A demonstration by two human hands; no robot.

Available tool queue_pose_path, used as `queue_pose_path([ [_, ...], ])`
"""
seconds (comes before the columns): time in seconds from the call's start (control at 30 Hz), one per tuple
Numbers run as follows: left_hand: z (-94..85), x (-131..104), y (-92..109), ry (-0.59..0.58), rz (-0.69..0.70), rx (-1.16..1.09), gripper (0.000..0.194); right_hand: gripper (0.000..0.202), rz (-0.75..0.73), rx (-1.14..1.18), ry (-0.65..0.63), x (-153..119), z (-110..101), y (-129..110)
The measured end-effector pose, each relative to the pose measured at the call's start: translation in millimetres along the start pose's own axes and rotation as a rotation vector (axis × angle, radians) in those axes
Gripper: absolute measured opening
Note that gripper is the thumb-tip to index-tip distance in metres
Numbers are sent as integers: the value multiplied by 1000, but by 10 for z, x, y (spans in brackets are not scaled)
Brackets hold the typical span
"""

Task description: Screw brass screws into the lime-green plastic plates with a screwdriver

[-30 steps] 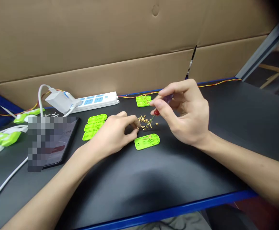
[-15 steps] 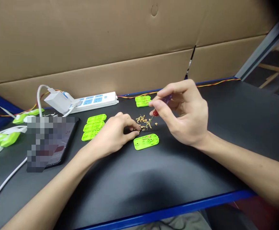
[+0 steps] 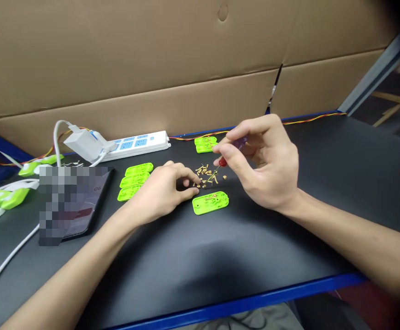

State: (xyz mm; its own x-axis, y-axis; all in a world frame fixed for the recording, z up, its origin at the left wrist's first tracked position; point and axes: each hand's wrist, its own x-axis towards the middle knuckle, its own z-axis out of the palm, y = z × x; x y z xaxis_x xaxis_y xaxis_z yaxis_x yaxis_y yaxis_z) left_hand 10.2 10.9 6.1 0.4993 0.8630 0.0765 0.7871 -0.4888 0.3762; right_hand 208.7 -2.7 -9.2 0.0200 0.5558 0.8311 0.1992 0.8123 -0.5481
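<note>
My right hand is closed on a small screwdriver with a red and purple handle, its thin shaft slanting down and left into a pile of small brass pieces. At the left side of that pile rests my left hand, thumb and forefinger slightly apart, with small brass bits close to the fingertips. I see nothing held in it. Just in front of the pile lies a bright green plastic shell half, its inside facing up with a brass piece in it.
Three green shells lie left of my left hand, and two more behind the pile. A white power strip with a charger stands at the back. A dark phone or tablet and white cables occupy the left.
The thumb and forefinger of my left hand have parted slightly beside the brass pieces. My right hand and the screwdriver have barely moved.
</note>
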Motion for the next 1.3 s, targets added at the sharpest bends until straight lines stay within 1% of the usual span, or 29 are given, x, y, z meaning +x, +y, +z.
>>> queue_pose_path([
  [0.13, 1, 6, 7, 1, 6, 21, 22, 17, -7, 2, 5, -2, 4, 1],
  [0.4, 25, 6, 50, 5, 41, 24, 17, 18, 30, 19, -12, -7, 3, -12],
  [0.53, 31, 2, 80, 6, 66, 17, 14, 17, 16, 20, -5, -4, 7, -20],
  [0.73, 32, 2, 114, 12, 62, 21, 14, 18, 17, 11, -21, -5, -1, -8],
  [0.87, 39, 2, 117, 15, 70, 12, 13, 16, 15, -28, -34, -11, -4, 4],
  [1.17, 52, -1, 99, 31, 87, 4, 12, 15, 45, -27, -54, -30, 8, -3],
  [1.3, 51, -1, 100, 24, 77, 3, 13, 15, 32, -14, -35, -26, 8, -5],
])
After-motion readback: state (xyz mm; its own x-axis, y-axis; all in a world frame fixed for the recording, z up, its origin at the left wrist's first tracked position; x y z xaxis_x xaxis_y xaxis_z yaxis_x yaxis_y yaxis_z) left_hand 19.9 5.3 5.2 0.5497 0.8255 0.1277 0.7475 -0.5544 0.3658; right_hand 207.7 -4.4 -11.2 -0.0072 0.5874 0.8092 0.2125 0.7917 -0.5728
